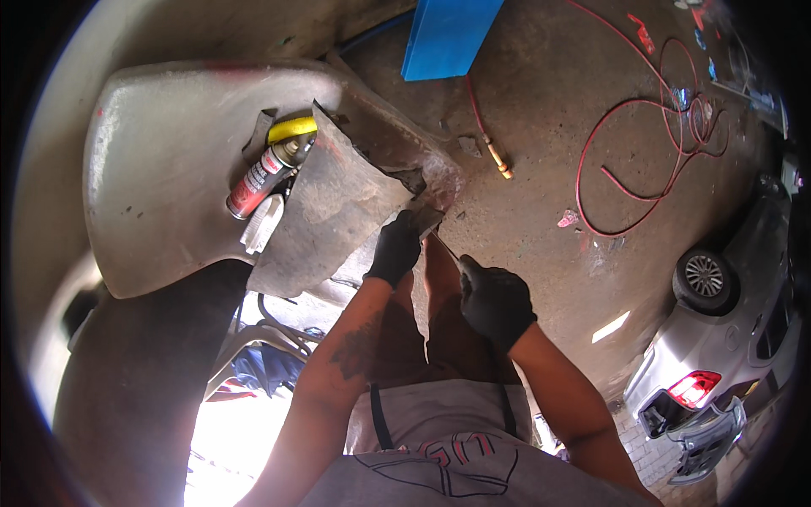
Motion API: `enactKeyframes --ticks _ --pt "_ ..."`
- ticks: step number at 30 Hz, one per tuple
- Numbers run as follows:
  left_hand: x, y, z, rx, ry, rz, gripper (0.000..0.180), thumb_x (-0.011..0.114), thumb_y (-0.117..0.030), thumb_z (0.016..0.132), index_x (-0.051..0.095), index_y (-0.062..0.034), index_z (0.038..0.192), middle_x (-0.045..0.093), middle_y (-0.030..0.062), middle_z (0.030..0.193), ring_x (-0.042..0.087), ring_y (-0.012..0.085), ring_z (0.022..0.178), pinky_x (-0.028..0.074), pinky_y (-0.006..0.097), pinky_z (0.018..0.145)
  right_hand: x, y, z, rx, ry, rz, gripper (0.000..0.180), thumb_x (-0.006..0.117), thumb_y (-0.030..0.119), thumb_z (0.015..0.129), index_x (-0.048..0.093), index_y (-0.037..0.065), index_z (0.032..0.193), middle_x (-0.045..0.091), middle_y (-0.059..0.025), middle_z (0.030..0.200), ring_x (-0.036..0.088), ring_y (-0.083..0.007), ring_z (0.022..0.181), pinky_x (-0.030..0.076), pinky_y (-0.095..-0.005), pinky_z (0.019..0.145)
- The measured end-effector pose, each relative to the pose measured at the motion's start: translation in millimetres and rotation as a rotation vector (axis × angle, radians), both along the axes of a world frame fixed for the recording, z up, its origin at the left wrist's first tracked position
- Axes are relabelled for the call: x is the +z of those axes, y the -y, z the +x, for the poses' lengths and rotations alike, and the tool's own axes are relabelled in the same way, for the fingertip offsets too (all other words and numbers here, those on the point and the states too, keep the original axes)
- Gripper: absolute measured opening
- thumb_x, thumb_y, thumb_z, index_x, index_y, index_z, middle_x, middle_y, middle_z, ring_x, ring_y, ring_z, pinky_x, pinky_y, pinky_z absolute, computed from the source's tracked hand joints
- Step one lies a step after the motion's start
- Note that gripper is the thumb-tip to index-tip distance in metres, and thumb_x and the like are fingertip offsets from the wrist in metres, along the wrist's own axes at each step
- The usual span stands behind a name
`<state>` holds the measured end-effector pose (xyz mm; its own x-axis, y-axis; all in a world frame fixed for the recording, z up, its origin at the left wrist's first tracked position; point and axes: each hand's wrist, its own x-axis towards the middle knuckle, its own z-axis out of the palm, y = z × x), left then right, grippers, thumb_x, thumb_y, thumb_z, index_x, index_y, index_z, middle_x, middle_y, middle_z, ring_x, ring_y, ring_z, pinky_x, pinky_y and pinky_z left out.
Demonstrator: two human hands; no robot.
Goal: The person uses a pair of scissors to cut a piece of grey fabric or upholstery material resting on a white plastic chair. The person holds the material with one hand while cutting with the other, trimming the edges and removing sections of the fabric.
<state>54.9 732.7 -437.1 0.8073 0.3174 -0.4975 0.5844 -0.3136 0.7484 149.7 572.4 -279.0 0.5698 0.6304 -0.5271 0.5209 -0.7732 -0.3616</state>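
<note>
My left hand (pixel 397 250), in a black glove, is closed on a small grey-brown flap (pixel 426 220) at the edge of a worn grey sheet (pixel 342 198). In my right hand (pixel 497 302), also gloved in black, is a thin metal tool (pixel 448 247); its slim shaft points up-left at the flap. The kind of tool is hidden by my fist. Beyond the sheet's left edge lie a red and black spray can (pixel 258 179), a yellow object (pixel 292 129) and a white brush-like object (pixel 263 224).
A large pale grey moulded panel (pixel 169 160) spreads under these things on the left. Blue sheet metal (pixel 448 38) stands at the top. A red hose (pixel 583 182) coils on the floor, near another hose's brass nozzle (pixel 504 167). A silver car (pixel 718 338) stands at the right.
</note>
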Motion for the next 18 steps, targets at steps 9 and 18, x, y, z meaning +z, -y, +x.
enactKeyframes --ticks 9,18 --pt "-9 0 -11 -0.138 0.087 -0.047 0.023 0.054 -0.005 0.089 0.057 -0.0024 0.112 0.066 0.0269 0.095 0.062 0.0469 0.095 0.051 0.051 0.077 -4 -6 -17 0.007 -0.022 -0.08 0.034 0.059 0.018 0.09 0.063 0.005 0.121 0.066 -0.011 0.074 0.067 -0.0241 0.064 0.052 -0.0369 0.06" --pt "-18 -9 -31 -0.153 0.217 0.014 0.022 0.055 -0.013 0.095 0.058 -0.0031 0.115 0.067 0.0227 0.098 0.063 0.0448 0.094 0.053 0.046 0.076 -50 66 41 -0.877 -1.2 0.197 0.03 0.058 0.011 0.095 0.065 0.001 0.122 0.071 -0.0075 0.09 0.064 -0.014 0.071 0.05 -0.0265 0.064"
